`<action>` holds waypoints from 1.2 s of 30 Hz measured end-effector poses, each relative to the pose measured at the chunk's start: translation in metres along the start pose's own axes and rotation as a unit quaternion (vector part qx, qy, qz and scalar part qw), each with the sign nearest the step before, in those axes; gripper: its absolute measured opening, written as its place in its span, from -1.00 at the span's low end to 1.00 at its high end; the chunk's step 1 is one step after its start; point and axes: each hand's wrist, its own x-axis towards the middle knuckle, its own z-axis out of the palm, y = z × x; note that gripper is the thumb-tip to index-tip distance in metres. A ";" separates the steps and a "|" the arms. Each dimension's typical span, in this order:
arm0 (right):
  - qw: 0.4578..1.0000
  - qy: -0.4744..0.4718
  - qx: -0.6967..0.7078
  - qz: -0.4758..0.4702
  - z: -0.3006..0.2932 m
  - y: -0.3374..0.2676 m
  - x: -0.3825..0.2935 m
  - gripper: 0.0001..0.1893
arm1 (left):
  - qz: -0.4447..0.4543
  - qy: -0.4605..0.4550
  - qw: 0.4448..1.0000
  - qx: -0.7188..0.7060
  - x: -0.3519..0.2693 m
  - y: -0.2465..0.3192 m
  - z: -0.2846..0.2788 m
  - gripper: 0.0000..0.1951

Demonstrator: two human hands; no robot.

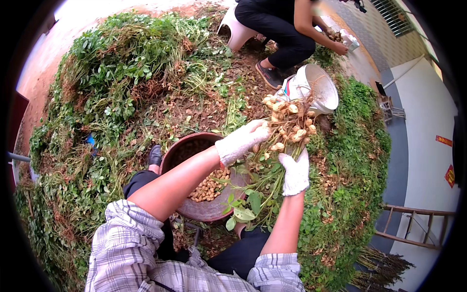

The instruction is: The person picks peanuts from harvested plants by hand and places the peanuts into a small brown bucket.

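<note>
A bunch of peanut plants (292,126) with pods and roots at its top is held up to the right of the tub. My right hand (296,171), in a white knit glove, grips the green stems just under the pods. On the pods' left side lies my left hand (245,140), gloved alike, its fingers at the pods; whether they close on any is hidden. Leafy stems hang down over the rim of a round reddish tub (209,215) between my legs. Loose peanuts (208,188) lie inside it, partly hidden by my left forearm.
A white bucket (321,89) tilts beyond the bunch. A co-worker (281,33) sits on a pink plastic stool (237,27), hands at more plants. Heaped peanut plants (120,73) lie at the left, and more plants (350,146) at the right. A wooden ladder (416,210) is by the wall.
</note>
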 end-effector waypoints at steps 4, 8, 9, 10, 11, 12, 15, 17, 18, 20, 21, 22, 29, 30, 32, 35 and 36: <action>0.996 0.090 0.006 0.007 -0.021 0.006 0.006 -0.45 | 0.050 0.059 0.997 0.001 0.004 -0.004 0.001 -0.58; 0.987 0.115 0.112 0.032 -0.029 0.010 0.006 -0.48 | 0.121 0.071 0.987 0.081 0.008 -0.017 0.002 -0.60; 0.985 0.116 0.125 0.043 -0.026 0.005 0.004 -0.48 | 0.118 0.073 0.987 0.083 0.008 -0.017 0.003 -0.60; 0.982 0.116 0.137 0.054 -0.024 0.001 0.002 -0.48 | 0.116 0.075 0.987 0.086 0.007 -0.016 0.004 -0.60; 0.983 0.103 0.139 0.055 -0.022 -0.001 0.001 -0.49 | 0.114 0.077 0.987 0.088 0.007 -0.016 0.005 -0.60; 0.984 0.091 0.140 0.056 -0.021 -0.002 -0.001 -0.49 | 0.115 0.078 0.986 0.092 0.005 -0.013 0.008 -0.63; 0.986 0.064 0.141 0.058 -0.017 -0.005 -0.003 -0.52 | 0.129 0.092 0.972 0.171 0.003 -0.008 0.010 -0.65; 0.987 0.069 0.133 0.062 -0.012 -0.005 -0.004 -0.52 | 0.150 0.108 0.961 0.206 0.006 -0.013 0.008 -0.66; 0.988 0.067 0.128 0.060 -0.010 -0.007 -0.005 -0.52 | 0.136 0.109 0.963 0.207 0.005 -0.011 0.009 -0.66; 0.988 0.065 0.129 0.060 -0.010 -0.006 -0.004 -0.52 | 0.121 0.109 0.963 0.215 0.003 -0.008 0.009 -0.66; 0.988 0.064 0.130 0.060 -0.010 -0.005 -0.004 -0.52 | 0.122 0.110 0.961 0.221 0.000 -0.003 0.010 -0.66; 0.988 0.068 0.126 0.061 -0.009 -0.005 -0.005 -0.52 | 0.123 0.110 0.960 0.227 -0.002 -0.001 0.011 -0.66; 0.987 0.073 0.127 0.069 -0.008 -0.004 -0.003 -0.46 | 0.223 0.109 0.893 0.375 0.000 -0.012 0.001 -0.72; 0.986 0.074 0.130 0.072 -0.009 -0.005 -0.001 -0.43 | 0.209 0.105 0.893 0.384 -0.001 -0.005 0.003 -0.72; 0.990 0.074 0.107 0.058 -0.012 0.002 0.000 -0.43 | 0.202 0.106 0.891 0.393 -0.003 -0.006 0.004 -0.74; 0.989 0.103 0.101 0.039 -0.009 0.003 0.002 -0.44 | 0.231 0.107 0.879 0.404 -0.002 -0.008 0.005 -0.79; 0.989 0.101 0.103 0.039 -0.007 0.003 0.001 -0.44 | 0.223 0.097 0.872 0.425 -0.004 -0.006 0.004 -0.79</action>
